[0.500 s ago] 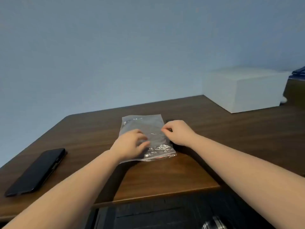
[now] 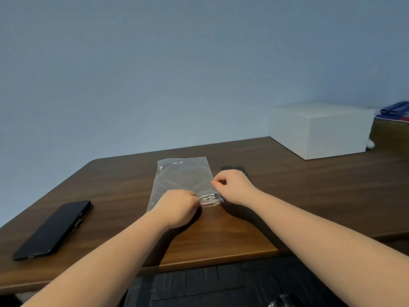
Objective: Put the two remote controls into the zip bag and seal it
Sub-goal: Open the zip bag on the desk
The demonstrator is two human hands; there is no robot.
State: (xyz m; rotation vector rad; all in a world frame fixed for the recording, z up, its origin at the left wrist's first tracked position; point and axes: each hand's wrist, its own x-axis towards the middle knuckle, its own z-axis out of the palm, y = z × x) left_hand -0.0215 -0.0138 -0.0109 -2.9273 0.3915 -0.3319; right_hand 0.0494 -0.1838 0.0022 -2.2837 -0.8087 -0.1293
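Left fingers: I see the fingers (image 2: 194, 199) of the left hand (image 2: 178, 207) curled tight, pinching the near opening edge of the zip bag (image 2: 181, 180).
Right fingers: the right hand (image 2: 234, 187) is closed too, thumb and forefinger (image 2: 215, 180) pinched on the bag's right edge, a little farther up than the left pinch.
Zip bag: clear plastic, lying flat on the dark wooden table (image 2: 309, 196), its mouth toward me; the strip with the red line (image 2: 210, 201) is wrinkled between my two hands. Nothing shows through the plastic but the table grain.
Remote control: a dark remote control (image 2: 235, 167) lies on the table just beyond and partly under the right hand, beside the bag and outside it. I cannot tell whether it is one remote or two; only the far end shows.
Phone: a black phone (image 2: 54, 229) rests face up at the left, well apart from the bag.
Box: a white box (image 2: 321, 129) stands at the far right corner, near the wall.
Forearms: both bare, reaching in from the near edge.
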